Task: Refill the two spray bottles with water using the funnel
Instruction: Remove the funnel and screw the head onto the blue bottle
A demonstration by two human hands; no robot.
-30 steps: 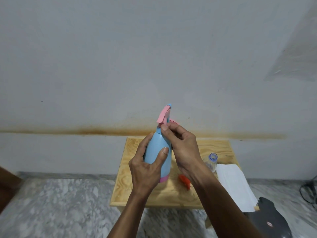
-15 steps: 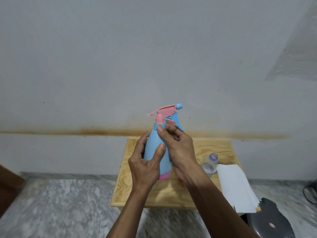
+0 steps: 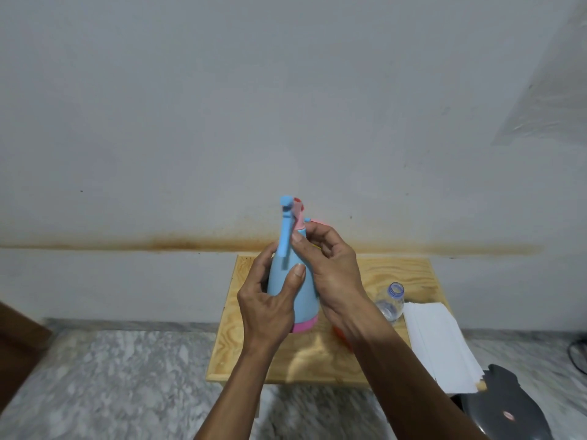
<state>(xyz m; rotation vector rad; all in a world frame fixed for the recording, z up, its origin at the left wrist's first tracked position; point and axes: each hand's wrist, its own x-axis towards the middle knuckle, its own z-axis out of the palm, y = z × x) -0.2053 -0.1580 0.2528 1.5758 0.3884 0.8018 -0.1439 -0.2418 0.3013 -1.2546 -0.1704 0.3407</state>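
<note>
I hold a light blue spray bottle [image 3: 286, 281] with a pink base upright above a small wooden table [image 3: 397, 271]. My left hand [image 3: 266, 309] wraps its body from the left. My right hand [image 3: 330, 268] pinches the pink collar at the neck under the spray head [image 3: 290, 211], whose blue trigger hangs toward me. A second pink part [image 3: 317, 221] peeks out behind my right fingers. A clear plastic water bottle [image 3: 389, 301], uncapped, stands on the table to the right. An orange object [image 3: 341, 335] lies mostly hidden under my right wrist.
White folded paper [image 3: 438, 341] overhangs the table's right edge. A dark grey round object [image 3: 505, 408] sits on the marble floor at lower right. A stained grey wall stands right behind the table. Brown furniture [image 3: 16, 338] juts in at the left edge.
The spray head has turned around the neck under my right fingers: its nozzle pointed right half a second ago, and the blue trigger now faces me. My left hand keeps the body still.
</note>
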